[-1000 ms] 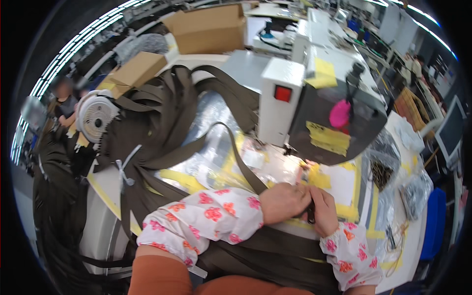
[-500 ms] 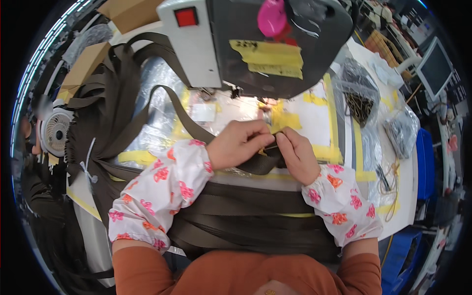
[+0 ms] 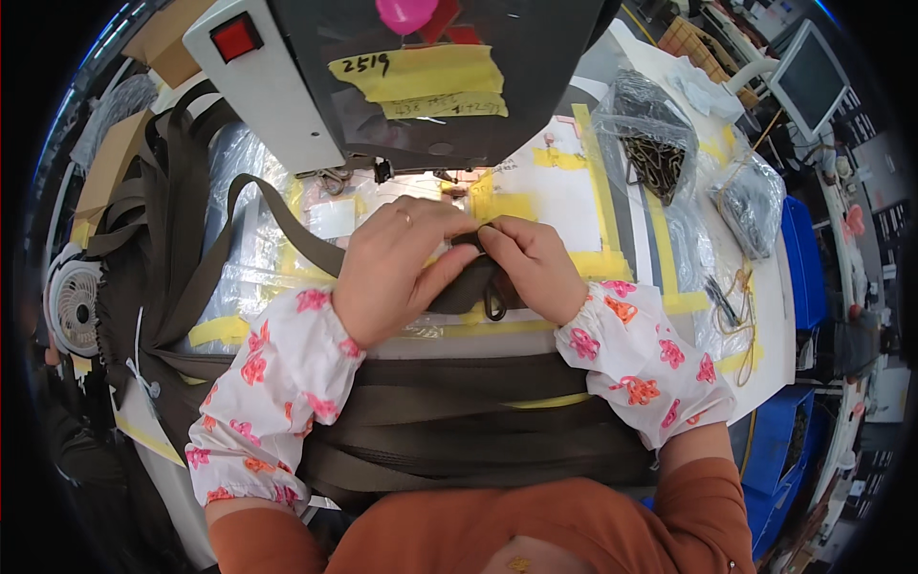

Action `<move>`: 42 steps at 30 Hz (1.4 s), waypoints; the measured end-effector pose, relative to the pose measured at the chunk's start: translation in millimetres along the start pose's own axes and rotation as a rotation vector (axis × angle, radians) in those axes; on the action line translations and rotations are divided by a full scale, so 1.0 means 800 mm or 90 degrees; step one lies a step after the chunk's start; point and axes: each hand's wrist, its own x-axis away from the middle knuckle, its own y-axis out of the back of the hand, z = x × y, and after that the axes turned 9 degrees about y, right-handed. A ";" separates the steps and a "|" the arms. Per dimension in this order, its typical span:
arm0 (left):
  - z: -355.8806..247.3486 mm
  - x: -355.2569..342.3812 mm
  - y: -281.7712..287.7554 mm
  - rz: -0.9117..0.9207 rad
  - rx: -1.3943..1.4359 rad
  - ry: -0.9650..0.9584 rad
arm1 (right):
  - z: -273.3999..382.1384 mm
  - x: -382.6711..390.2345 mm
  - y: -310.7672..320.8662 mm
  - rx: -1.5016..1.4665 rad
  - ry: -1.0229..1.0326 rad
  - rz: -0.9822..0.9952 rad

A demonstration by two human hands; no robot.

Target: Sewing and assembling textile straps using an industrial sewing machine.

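A dark brown webbing strap loops in from the pile at the left and runs under my left hand. Its end is folded between my two hands, just in front of the sewing machine. The left fingers and thumb close round the fold. My right hand pinches the same webbing from the other side, fingertips nearly meeting the left ones. Below the fold hangs a small dark metal loop; the rest of that fitting is hidden by webbing and fingers.
More straps lie in layers along the table's near edge. A bag of metal hooks and another plastic bag sit at the right, near blue bins. A small white fan stands at the left.
The whole view has shifted, with the machine now further left. My left hand has turned to show its back more, and a dark metal loop now shows below the folded webbing.
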 end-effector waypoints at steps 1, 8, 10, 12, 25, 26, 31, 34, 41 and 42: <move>-0.008 0.005 0.000 -0.004 -0.031 -0.135 | 0.001 -0.007 0.002 -0.091 -0.094 -0.006; 0.040 0.005 -0.003 0.090 -0.212 0.016 | 0.001 -0.039 0.017 -0.433 -0.304 0.033; 0.056 0.003 -0.005 -0.043 -0.219 -0.094 | -0.002 -0.035 0.019 -0.458 -0.342 0.063; 0.064 0.001 -0.005 -0.057 -0.212 -0.156 | -0.005 -0.032 0.020 -0.454 -0.358 0.095; 0.072 -0.009 -0.012 0.066 -0.444 -0.174 | -0.029 -0.035 0.006 0.128 0.078 -0.101; 0.070 -0.009 -0.011 0.072 -0.432 -0.189 | -0.031 -0.041 0.010 0.188 0.096 -0.097; 0.062 -0.010 -0.007 0.143 -0.432 -0.142 | -0.030 -0.044 0.032 0.250 0.067 0.007; 0.060 -0.007 -0.008 0.140 -0.366 -0.115 | -0.032 -0.046 0.035 0.222 0.106 0.020; 0.066 -0.009 -0.005 0.216 -0.165 0.049 | -0.043 -0.047 0.041 0.355 0.202 0.052; 0.068 -0.010 -0.004 0.210 -0.147 0.051 | -0.044 -0.045 0.041 0.378 0.230 0.044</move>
